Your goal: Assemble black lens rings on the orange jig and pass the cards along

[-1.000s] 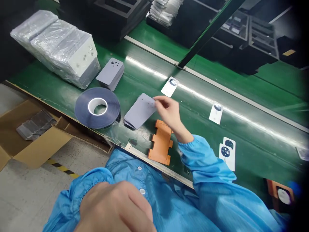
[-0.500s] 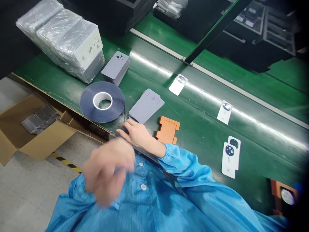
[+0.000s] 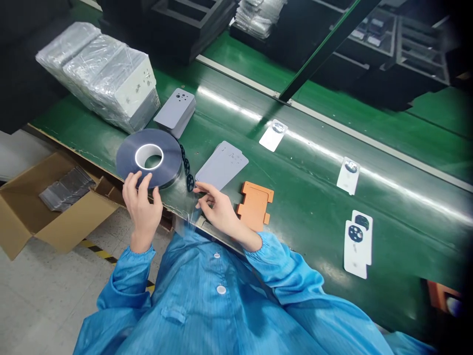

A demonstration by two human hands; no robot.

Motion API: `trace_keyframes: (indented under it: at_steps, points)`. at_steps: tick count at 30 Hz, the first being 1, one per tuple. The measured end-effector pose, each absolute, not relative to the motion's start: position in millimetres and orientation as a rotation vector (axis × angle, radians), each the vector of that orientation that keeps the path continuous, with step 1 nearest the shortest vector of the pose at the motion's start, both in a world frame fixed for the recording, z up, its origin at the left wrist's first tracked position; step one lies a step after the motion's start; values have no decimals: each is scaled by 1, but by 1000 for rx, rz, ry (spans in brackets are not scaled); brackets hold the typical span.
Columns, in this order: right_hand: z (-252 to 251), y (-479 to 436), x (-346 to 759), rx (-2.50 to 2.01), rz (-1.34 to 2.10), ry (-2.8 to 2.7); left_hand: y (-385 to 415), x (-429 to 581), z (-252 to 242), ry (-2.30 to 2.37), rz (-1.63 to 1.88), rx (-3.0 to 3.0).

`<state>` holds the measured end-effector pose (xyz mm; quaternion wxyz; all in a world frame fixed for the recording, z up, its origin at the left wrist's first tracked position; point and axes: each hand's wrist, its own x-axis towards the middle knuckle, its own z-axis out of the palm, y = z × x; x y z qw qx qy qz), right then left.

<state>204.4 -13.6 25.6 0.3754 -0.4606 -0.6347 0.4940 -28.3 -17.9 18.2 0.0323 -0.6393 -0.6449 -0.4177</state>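
A dark blue-grey roll of film (image 3: 162,148) with a white core lies flat on the green belt (image 3: 303,187). My left hand (image 3: 142,204) grips its near rim, fingers curled over the top. A clear strip (image 3: 186,172) carrying round black stickers runs off the roll's right side. My right hand (image 3: 218,207) pinches the end of that strip between thumb and fingers. Just beyond my right hand lies a fanned stack of grey cards (image 3: 221,165), and an orange jig plate (image 3: 254,204) sits right of my wrist.
A second grey card stack (image 3: 175,111) and plastic-wrapped packs (image 3: 99,74) stand at the back left. White cards with dark stickers (image 3: 273,135) (image 3: 348,175) (image 3: 357,241) lie along the belt. An open cardboard box (image 3: 33,222) sits on the floor, left.
My right hand left the grey card stack and came down to the strip at the roll. My left hand rose from my lap and took hold of the roll's rim.
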Motion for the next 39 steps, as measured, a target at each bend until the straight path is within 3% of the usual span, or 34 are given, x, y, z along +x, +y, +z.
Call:
trace_keyframes:
  at_steps: [9,19,25,29,35,39]
  points:
    - [30,-28,208,-1093,1403,-1500,-31,18,26,-1779,-1447,-2399]
    - [25,-30,213,-1117,1381,-1496,-21,14,22,-1953,-1541,-2236]
    - [28,-29,212,-1066,1382,-1483,-19,25,26,-1927,-1541,-2493]
    - [27,-29,215,-1069,1378,-1474,-16,25,21,-2018,-1596,-2291]
    - [34,-32,223,-1098,1421,-1484,-20,16,39,-2275,-1917,-1817]
    - [47,-35,240,-1155,1493,-1367,-26,26,62,-2459,-2204,-1969]
